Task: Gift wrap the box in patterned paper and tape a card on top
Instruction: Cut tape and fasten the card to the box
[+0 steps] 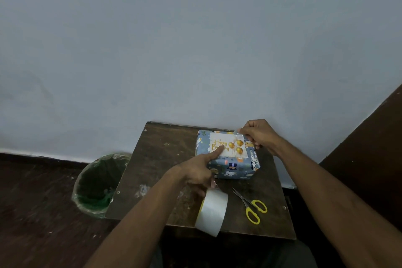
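Note:
The box [230, 167], wrapped in blue patterned paper, sits at the far right of a small wooden table [161, 159]. A white birthday card [237, 154] with gold balloons lies on its top. My left hand [198, 169] presses its index finger on the card's left part, while its lower fingers hold a roll of clear tape [212, 211] hanging over the table. My right hand [258, 135] pinches a short strip of clear tape [238, 132] at the card's far right corner.
Yellow-handled scissors [252, 206] lie on the table in front of the box. A green bin [97, 185] with a plastic liner stands on the floor left of the table. The wall runs right behind the table; a dark wooden panel [369, 148] rises at right.

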